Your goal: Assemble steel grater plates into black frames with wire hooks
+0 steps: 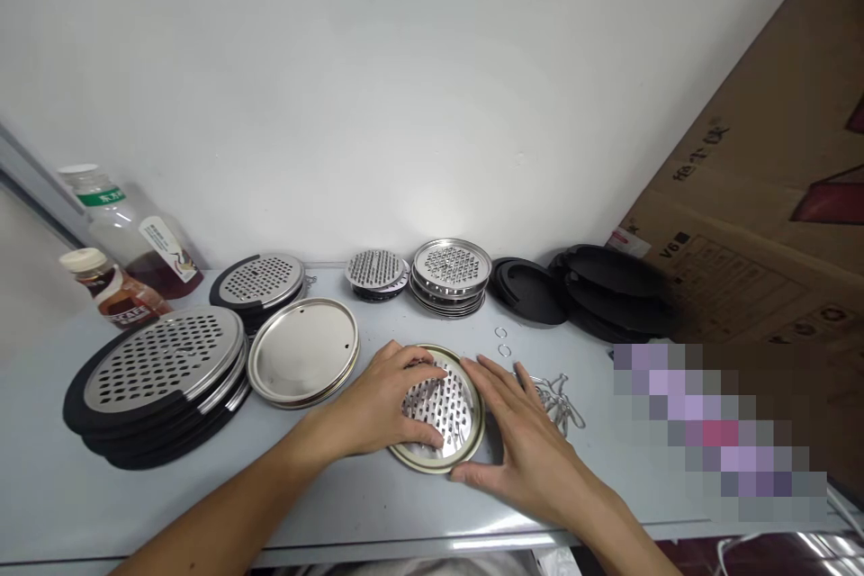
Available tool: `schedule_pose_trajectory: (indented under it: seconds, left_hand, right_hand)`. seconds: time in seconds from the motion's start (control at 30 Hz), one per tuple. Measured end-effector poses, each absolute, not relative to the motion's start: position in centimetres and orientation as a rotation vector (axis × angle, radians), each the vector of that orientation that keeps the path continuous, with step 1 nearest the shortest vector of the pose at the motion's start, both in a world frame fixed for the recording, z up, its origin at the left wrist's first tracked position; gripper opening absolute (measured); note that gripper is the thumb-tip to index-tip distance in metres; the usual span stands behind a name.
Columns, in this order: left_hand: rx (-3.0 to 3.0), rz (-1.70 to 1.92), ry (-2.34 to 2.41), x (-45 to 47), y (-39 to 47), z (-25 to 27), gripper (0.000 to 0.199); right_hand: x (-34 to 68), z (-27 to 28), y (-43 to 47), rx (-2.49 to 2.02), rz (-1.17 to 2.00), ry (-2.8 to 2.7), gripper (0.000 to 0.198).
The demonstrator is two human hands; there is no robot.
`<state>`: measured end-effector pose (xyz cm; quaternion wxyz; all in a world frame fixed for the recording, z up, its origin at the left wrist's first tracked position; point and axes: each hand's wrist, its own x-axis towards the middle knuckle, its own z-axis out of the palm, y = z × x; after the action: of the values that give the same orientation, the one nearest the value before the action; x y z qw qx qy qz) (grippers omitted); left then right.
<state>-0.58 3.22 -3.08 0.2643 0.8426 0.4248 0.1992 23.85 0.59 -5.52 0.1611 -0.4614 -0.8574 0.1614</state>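
In front of me on the table, a round metal plate with a pale gold rim (432,470) lies flat. Inside that rim sits a perforated metal disc (451,409) with rows of raised holes, like a grater. My left hand (382,400) reaches over the left side, with thumb and fingertips spread across the perforated disc and holding it. Against the right edge of the rimmed plate, my right hand (523,436) curves its fingers and thumb around the rim. Just beyond the right hand lies a small heap of bent wire clips (563,405).
Stacked black-edged perforated discs (162,364) stand at left, beside a stack of plain metal lids (303,351). Farther back are small perforated discs (376,270), rimmed discs (451,268) and black round covers (533,292). Two bottles (112,288) and a cardboard box (756,225) flank the table.
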Motion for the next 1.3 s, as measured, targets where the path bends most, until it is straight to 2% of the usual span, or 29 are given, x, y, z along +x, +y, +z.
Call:
schedule_pose_trajectory:
  seconds: [0.5,0.9,0.97,1.03,1.13,1.3]
  left_hand:
    - [2.242,0.516,1.174,-0.7,2.5,-2.7,0.065]
    - [2.205,0.41,1.291,-2.7,0.5,-0.6,0.084]
    - [2.219,0.386,1.327,-3.0,-0.3,-1.3,0.087]
    - [2.216,0.395,1.384,-3.2,-1.1,-2.6,0.089]
    - [2.189,0.464,1.435,-3.4,-2.0,-4.7,0.081]
    - [2.184,0.553,1.408,-3.4,-2.1,-5.5,0.067]
  right_hand:
    - [24.0,-5.6,0.6,-1.267,0.452,-2.437,0.106]
    - [24.1,-5.6,0.4,-1.185,0.436,-2.361,0.113]
    - [24.4,-5.9,0.4,-1.148,0.409,-2.293,0.101]
    - [24.7,-6.3,0.4,-1.135,0.363,-2.155,0.08]
    - [25.0,-6.9,0.6,-1.176,0.315,-1.934,0.053]
    - [24.7,-7.0,1.0,-1.246,0.306,-1.869,0.031]
